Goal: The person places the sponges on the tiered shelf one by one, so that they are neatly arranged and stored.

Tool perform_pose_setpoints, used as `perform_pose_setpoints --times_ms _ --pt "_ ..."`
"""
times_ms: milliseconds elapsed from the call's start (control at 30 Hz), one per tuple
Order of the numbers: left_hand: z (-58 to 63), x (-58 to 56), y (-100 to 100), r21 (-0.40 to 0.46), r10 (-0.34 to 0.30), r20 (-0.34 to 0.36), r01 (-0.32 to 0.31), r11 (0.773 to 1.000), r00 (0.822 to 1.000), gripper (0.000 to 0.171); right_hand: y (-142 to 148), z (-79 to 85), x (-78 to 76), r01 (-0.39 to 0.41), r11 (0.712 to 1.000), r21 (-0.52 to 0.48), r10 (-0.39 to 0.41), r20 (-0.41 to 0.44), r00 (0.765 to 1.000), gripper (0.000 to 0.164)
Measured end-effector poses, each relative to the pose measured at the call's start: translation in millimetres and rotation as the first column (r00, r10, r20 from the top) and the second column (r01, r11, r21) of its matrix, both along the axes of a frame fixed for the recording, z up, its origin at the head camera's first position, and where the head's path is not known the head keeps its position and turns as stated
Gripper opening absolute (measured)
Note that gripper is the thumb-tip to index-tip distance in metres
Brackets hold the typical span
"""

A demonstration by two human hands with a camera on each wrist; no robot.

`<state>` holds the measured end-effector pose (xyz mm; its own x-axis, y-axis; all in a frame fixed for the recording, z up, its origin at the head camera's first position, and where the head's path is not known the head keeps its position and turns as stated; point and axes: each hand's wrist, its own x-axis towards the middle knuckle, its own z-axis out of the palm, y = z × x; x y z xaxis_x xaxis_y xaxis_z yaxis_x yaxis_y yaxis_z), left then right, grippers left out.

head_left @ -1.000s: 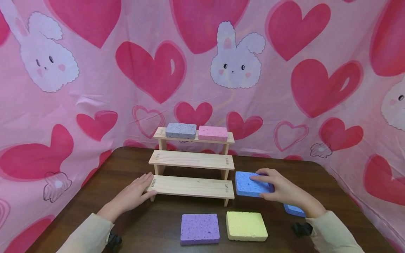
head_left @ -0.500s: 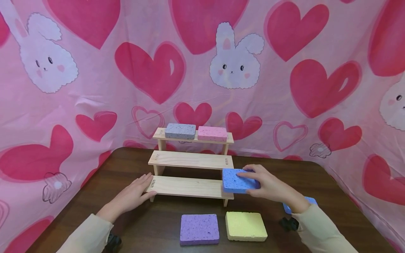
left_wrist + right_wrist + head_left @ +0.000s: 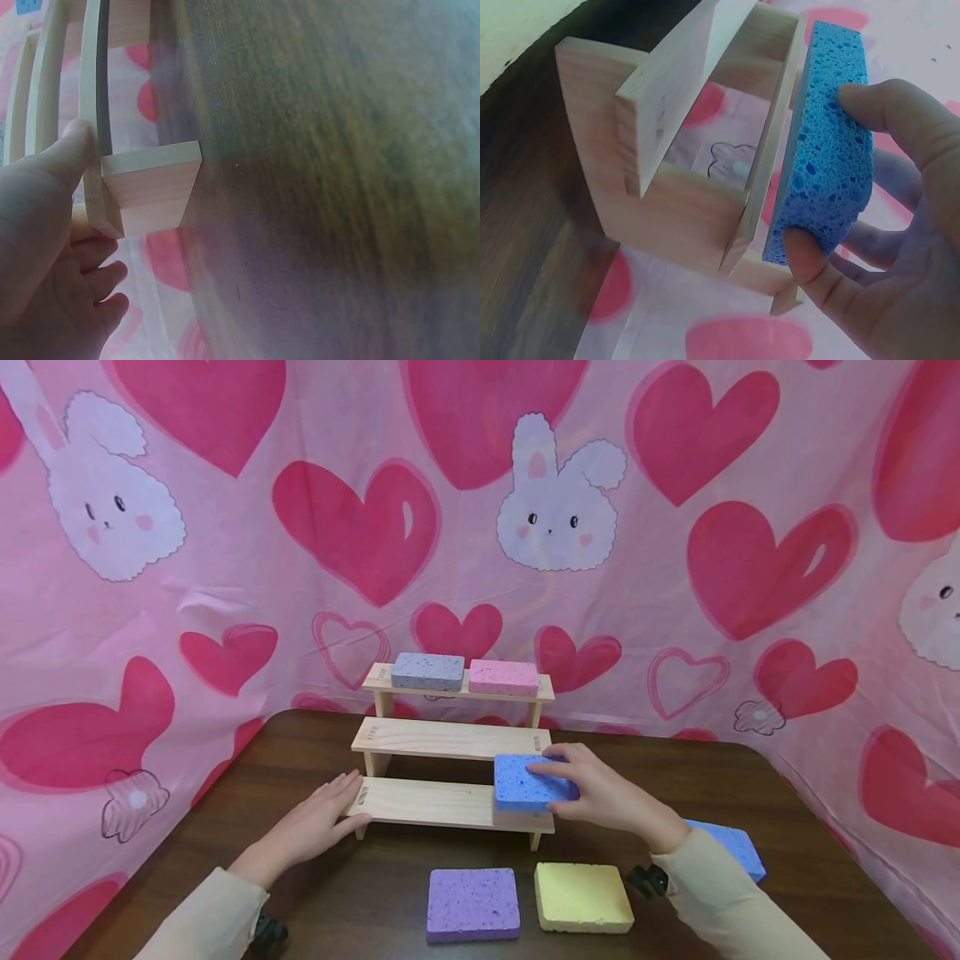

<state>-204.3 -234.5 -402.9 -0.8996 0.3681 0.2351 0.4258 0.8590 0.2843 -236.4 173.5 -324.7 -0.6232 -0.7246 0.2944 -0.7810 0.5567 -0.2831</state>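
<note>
My right hand grips a blue sponge by its right side, over the right end of the lowest board of a three-step wooden shelf. In the right wrist view the blue sponge is pinched between thumb and fingers, close beside the boards. My left hand is at the left end of that lowest board. Seen from the left wrist, the left hand holds the board's end, thumb on one face and a finger behind it. A grey-blue sponge and a pink sponge lie on the top board.
A purple sponge and a yellow sponge lie on the dark wooden table in front of the shelf. Another blue sponge is on the right, partly behind the right sleeve. A pink curtain with hearts hangs behind.
My right hand has carried the blue sponge leftward, from beside the shelf to over its lowest board. The left hand has stayed at the board's left end.
</note>
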Motion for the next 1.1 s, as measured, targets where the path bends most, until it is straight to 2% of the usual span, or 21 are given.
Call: perform_pose_setpoints --times_ms 200,433,867,1100 --pt "-0.1 -0.6 -0.3 -0.001 0.003 0.008 -0.003 1.0 1.0 0.067 -13.6 1.1 -5.1 -0.012 1.0 0.006 0.012 -0.014 1.0 0.051" --pt "0.5 -1.6 -0.6 0.006 0.008 0.026 -0.008 1.0 1.0 0.068 -26.6 2.4 -10.4 -0.025 1.0 0.018 0.025 0.008 1.0 0.051" --pt "0.5 -1.0 -1.0 0.008 0.007 0.029 -0.008 1.0 1.0 0.068 -61.0 3.6 -16.7 -0.031 0.997 0.073 0.032 -0.004 0.999 0.053" --pt "-0.5 -1.4 -0.8 0.006 0.006 0.02 -0.006 1.0 1.0 0.068 -80.3 4.8 -21.3 -0.034 0.997 0.065 0.035 -0.021 0.999 0.052"
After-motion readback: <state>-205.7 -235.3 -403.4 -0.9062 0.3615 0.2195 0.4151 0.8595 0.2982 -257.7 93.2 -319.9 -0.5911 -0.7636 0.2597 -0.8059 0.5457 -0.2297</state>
